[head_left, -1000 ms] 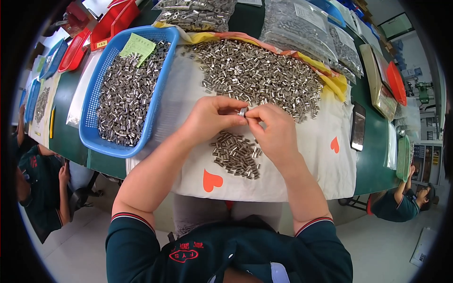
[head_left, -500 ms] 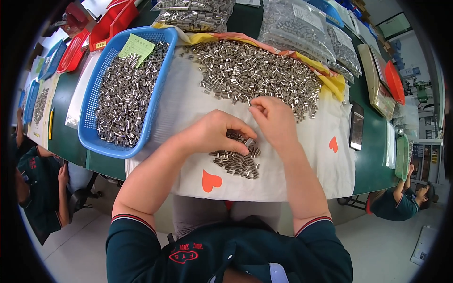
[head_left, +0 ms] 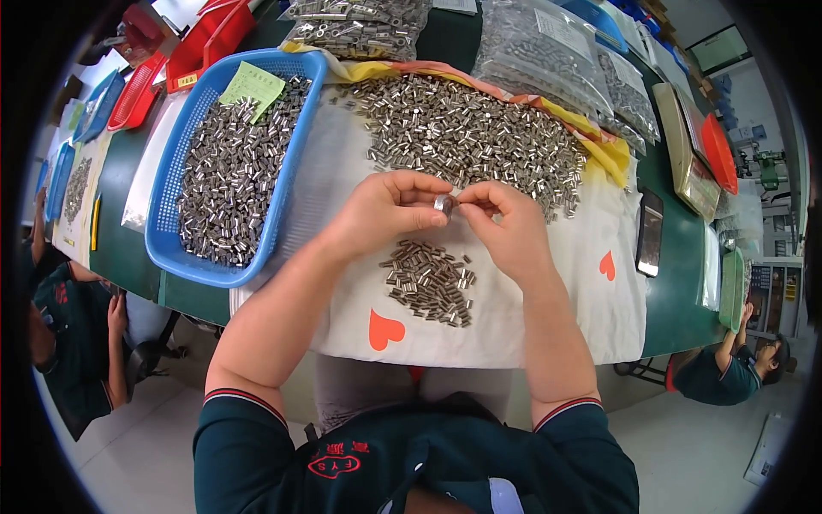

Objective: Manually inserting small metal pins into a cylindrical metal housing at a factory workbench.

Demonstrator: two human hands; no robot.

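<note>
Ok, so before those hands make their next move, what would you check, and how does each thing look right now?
1. Left hand holding the round metal piece: ok, pinched by its fingers.
2. Right hand close to that piece: ok, fingertips right beside it.
3. Anything in the right hand's grasp: cannot tell, too small.
4. Small pile apart from the large pile: ok, bare cloth shows between.
5. Small pile neatly gathered: not ok, a piece lies loose at its right.
6. Phone away from both piles: ok, off to the right.
</note>
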